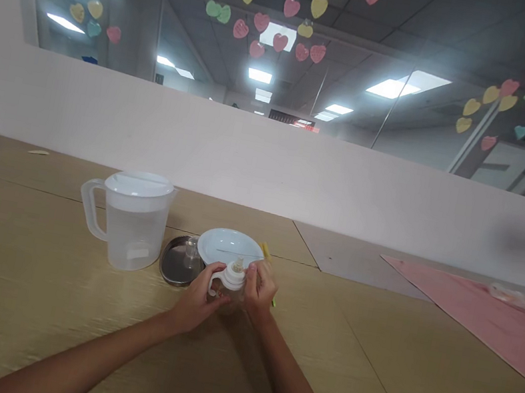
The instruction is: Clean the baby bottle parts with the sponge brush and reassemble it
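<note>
Head view: a handled baby bottle [233,279] is being held roughly upright near the front of the white dish [232,237]. It's being gripped around its handle side by the left hand [193,299]. The right hand [262,288] is being held narrow, fingers curled in by the collar; honestly can't tell if anything is being pinched there.

Biggest worry imo: if the collar is being pushed unevenly, the bottle could be twisted out of that one-sided grip. Any liquid inside could get spilled, but the contents are being hidden by fingers and glare. The teat [239,263] could also get smudged by stray fingertips.

Elbow room's being squeezed too: the round metal tray [175,267], with a small clear cap [191,248] in it, could get bumped by the left knuckles, and the cap knocked over. The lidded pitcher [135,232] is being crowded less.
</note>
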### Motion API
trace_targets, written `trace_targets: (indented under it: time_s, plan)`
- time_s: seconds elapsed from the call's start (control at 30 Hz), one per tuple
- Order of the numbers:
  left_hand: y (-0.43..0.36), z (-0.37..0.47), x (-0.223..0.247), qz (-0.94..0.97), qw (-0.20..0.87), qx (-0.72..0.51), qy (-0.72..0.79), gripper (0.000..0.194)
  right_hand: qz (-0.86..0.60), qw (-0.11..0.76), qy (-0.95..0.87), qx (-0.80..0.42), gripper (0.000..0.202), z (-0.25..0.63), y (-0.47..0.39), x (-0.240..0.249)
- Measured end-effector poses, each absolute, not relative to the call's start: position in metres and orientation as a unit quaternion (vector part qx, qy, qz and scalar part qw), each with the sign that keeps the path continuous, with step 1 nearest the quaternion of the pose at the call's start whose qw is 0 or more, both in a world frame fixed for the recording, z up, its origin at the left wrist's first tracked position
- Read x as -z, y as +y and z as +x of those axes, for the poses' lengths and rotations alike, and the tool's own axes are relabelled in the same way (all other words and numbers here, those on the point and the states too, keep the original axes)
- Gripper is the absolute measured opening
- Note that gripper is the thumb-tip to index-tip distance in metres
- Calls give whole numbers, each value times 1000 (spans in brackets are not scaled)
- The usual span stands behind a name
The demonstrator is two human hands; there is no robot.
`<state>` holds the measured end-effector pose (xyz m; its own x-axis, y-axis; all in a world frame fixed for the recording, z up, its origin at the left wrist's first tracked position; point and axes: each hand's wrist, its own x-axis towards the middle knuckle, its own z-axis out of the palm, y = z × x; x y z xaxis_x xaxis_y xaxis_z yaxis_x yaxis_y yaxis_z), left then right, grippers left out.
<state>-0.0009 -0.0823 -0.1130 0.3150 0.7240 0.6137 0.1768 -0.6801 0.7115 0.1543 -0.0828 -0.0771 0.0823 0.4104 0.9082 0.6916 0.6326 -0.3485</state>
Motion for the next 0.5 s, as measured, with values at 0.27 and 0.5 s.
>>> trace_targets:
  time_s: [0.27, 0.5]
  plan:
    - [-82, -1, 113, 764, 280, -499, 298, 56, -340, 582, -703, 226, 34, 147, -89, 74]
    - [-79, -1, 118, 768, 261, -501, 300, 61, -320, 562, -714, 269, 30, 139, -90, 75]
